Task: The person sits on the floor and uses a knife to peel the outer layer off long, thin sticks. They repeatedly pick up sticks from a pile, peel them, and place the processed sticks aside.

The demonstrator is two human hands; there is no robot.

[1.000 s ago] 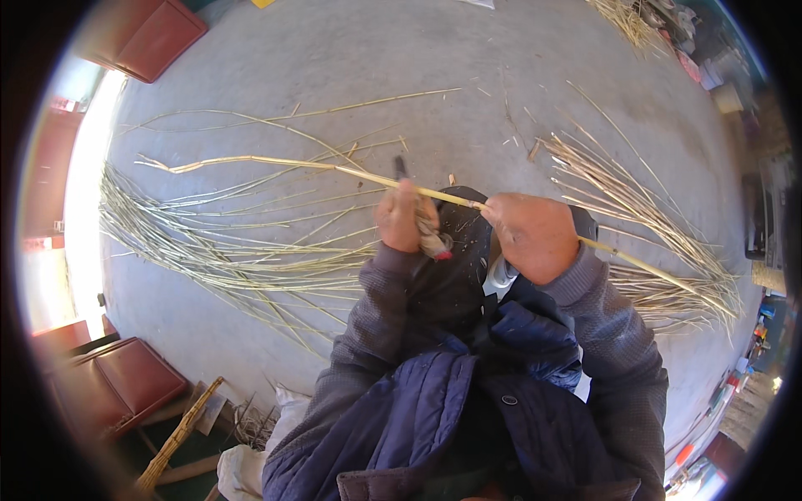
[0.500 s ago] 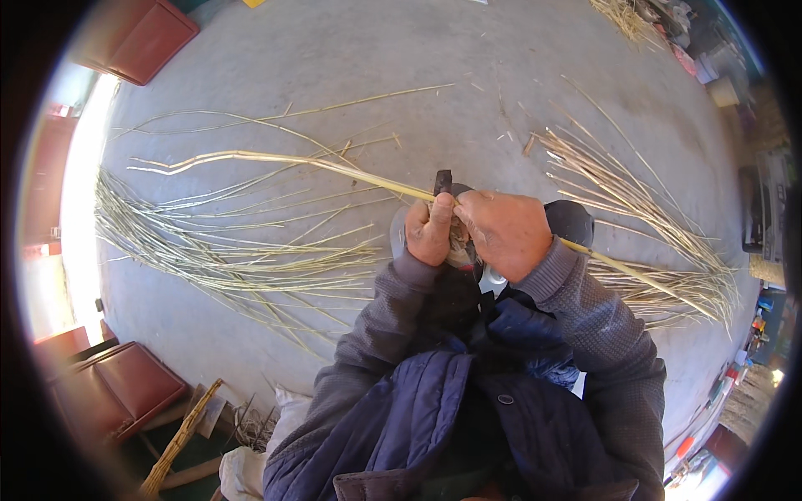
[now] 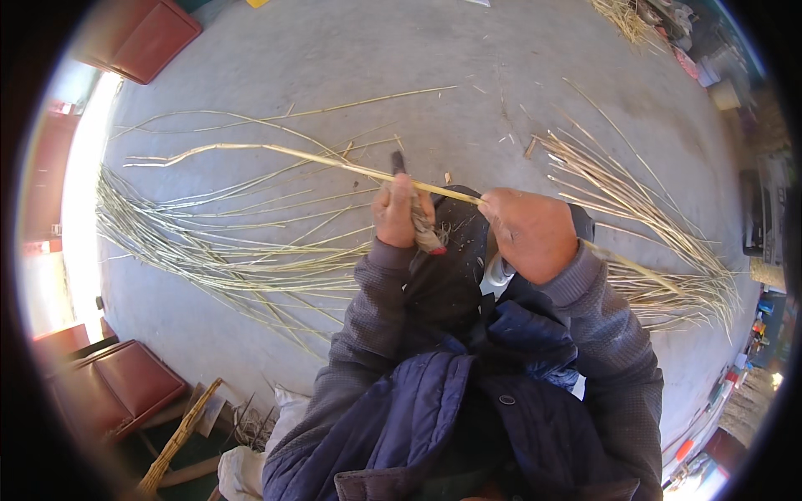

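Note:
My left hand (image 3: 393,215) is closed round a short tool with a cloth-wrapped handle (image 3: 424,224) and a dark tip; its exact kind does not show. A long pale yellow stalk (image 3: 334,162) passes across that hand by the thumb. Its far-left end is split in two and reaches over the floor. My right hand (image 3: 532,232) grips the same stalk a little to the right, fingers curled under and partly hidden. Beyond the right wrist the stalk runs on toward the lower right. Both hands are above my dark-clothed lap.
On the left of the grey floor (image 3: 334,75) lies a spread of greenish stalks (image 3: 192,242); on the right, a bundle of browner stalks (image 3: 622,188). Red-brown padded seats (image 3: 129,388) stand at the left, with a yellow stick bundle (image 3: 180,438) beside one.
My hands have moved apart. The left has slid leftward along the stalk with the tool, which now tilts; the right has shifted slightly right and down.

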